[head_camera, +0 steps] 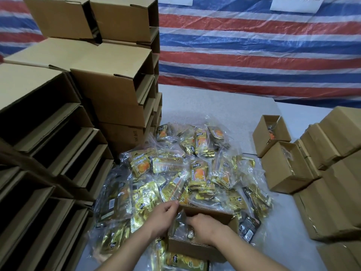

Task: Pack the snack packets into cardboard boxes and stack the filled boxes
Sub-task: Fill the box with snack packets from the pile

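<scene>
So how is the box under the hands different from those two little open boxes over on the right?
The box under the hands lies amid the heap of gold snack packets; the two open boxes on the right stand apart from the heap, beside closed boxes. Both hands, the left hand and right hand, work a clear bag into the near box; nobody touches the far pair. All three are plain brown cardboard, open at the top, with packets inside.

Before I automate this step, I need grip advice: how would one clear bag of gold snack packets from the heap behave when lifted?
Probably floppy: the clear bag that both hands push into the open box crumples and folds. Likely slippery, since the film on the heap shines. Loose packets inside would likely shift and sag, so lift from below.
</scene>
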Demonstrator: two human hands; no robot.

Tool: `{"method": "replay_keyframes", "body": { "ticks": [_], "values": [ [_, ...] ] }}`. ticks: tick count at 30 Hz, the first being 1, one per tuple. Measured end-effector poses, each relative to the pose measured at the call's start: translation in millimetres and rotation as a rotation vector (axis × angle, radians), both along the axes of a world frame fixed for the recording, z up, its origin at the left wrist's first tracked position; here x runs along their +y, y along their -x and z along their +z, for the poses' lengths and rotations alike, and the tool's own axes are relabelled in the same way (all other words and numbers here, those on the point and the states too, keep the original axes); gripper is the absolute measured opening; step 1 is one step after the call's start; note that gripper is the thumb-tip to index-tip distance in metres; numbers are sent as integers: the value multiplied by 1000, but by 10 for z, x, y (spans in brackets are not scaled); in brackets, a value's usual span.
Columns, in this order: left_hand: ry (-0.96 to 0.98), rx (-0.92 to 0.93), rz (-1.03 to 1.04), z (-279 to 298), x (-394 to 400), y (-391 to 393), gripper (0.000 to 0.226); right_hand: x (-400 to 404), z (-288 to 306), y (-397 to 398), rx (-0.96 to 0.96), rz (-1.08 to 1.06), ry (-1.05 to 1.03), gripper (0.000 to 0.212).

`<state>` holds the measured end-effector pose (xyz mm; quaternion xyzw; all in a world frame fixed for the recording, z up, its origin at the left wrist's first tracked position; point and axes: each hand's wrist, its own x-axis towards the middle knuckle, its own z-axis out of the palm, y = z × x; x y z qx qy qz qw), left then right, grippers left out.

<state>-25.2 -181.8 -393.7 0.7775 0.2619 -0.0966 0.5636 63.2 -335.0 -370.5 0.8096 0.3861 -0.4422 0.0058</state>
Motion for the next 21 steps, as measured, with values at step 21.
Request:
{"method": "replay_keyframes", "body": {
  "ticks": [21],
  "values": [
    [-36, 12, 20, -16, -22, -10, 43, 271, 69, 93, 250, -194, 39, 36]
  ]
}}
